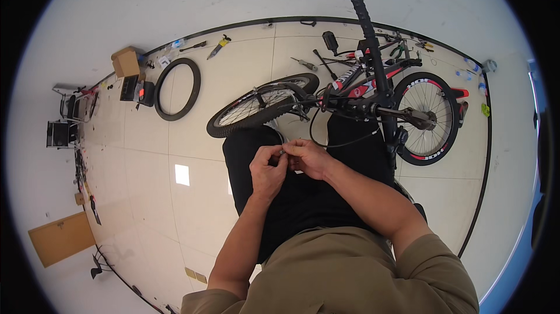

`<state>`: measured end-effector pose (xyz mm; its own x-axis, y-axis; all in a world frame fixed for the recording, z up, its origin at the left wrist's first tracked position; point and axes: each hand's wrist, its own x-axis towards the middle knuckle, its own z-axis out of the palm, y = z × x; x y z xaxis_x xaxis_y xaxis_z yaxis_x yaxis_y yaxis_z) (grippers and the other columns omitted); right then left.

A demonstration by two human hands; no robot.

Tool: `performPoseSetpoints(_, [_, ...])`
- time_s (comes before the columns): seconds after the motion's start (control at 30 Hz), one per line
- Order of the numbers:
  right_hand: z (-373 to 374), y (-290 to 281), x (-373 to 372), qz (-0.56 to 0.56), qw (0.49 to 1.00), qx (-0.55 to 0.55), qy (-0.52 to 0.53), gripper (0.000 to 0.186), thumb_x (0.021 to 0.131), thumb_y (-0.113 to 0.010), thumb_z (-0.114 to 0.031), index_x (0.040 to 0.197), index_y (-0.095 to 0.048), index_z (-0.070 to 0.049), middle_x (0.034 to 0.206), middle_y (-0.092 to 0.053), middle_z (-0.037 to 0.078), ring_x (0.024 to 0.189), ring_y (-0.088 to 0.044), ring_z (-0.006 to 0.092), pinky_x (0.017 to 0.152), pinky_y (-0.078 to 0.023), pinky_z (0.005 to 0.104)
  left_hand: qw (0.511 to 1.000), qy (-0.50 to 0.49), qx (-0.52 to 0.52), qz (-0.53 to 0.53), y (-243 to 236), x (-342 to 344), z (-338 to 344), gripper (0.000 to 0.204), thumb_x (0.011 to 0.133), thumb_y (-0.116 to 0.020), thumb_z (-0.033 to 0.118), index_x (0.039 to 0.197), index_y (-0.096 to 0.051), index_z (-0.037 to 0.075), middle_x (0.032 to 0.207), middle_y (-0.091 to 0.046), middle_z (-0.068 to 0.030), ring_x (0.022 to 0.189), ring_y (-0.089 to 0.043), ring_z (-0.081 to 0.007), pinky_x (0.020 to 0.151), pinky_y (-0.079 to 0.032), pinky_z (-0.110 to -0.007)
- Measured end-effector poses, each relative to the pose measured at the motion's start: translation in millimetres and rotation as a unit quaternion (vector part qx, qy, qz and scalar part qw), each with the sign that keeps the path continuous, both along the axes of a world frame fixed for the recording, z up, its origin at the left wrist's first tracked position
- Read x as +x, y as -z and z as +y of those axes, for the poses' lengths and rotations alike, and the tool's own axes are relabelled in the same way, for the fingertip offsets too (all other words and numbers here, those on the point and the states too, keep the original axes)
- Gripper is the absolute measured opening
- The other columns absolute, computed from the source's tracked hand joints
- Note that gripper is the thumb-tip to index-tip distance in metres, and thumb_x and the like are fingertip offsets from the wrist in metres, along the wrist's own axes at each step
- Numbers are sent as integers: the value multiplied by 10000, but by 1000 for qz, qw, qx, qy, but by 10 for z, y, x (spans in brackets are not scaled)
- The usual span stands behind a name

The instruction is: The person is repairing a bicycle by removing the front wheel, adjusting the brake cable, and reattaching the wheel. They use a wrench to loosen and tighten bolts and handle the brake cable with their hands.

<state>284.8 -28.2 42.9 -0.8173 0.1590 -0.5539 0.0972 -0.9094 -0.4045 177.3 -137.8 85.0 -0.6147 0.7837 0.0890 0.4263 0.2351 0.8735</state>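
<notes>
My left hand [267, 171] and my right hand [309, 159] meet over my lap with fingertips pinched together on a small metal piece [282, 152], too small and partly covered to identify. A thin silvery strand [279, 131] runs down behind my fingers from the bicycle. Just beyond my knees the bicycle's front wheel [262, 104] lies tilted toward the floor, beside the black fork and stem [350, 104] with loose cables. One black cable [326, 144] loops close above my right hand. The rear wheel [424, 118] is at the right.
A loose tire [178, 89], cardboard box [125, 63] and black case [134, 89] lie at the upper left. Scattered tools [219, 46] and bottles [481, 85] line the walls. Chairs [63, 133] stand at the far left. The tiled floor [146, 186] surrounds me.
</notes>
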Motion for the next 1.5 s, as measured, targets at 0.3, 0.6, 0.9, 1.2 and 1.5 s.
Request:
performPoseSetpoints(0.3, [7,-53,10,5,1000,3,-7,169,985,-598,-239,1025,-664,-89,888,-624,-5,766,-588,94,716,-520,284,996,-20,-29,80,-45,52,81,154,788,-726,-14,928,-673,23,823,-617,-71,631,-606,-148,579,-507,-281])
performPoseSetpoints(0.6, [0,11,3,-20,999,29,-19,180,972,-601,-206,1049,-677,-62,885,-652,14,755,-615,105,692,-529,279,995,-27,-73,66,-49,60,85,162,787,-734,11,938,-677,15,829,-628,-90,649,-621,-172,599,-520,-306])
performPoseSetpoints(0.9, [-3,19,-11,-11,999,34,-24,155,1000,-596,-229,997,-668,-91,873,-652,-18,727,-610,74,664,-520,243,997,-21,-56,41,-28,18,51,163,801,-727,-27,950,-691,28,878,-629,-80,679,-630,-162,617,-526,-289])
performPoseSetpoints(1.2, [-8,87,-14,-6,999,36,-20,159,1004,-593,-230,999,-666,-90,863,-658,-21,717,-616,74,649,-523,239,997,-22,-61,45,-38,31,71,155,801,-731,-18,950,-704,14,888,-642,-88,678,-637,-169,621,-530,-287])
performPoseSetpoints(1.5, [-9,77,-14,-26,998,58,-18,165,1008,-586,-215,1006,-677,-78,854,-665,-16,695,-613,77,648,-519,243,995,-17,-81,50,-31,40,69,140,815,-723,-13,953,-708,2,895,-659,-102,720,-673,-188,652,-544,-298])
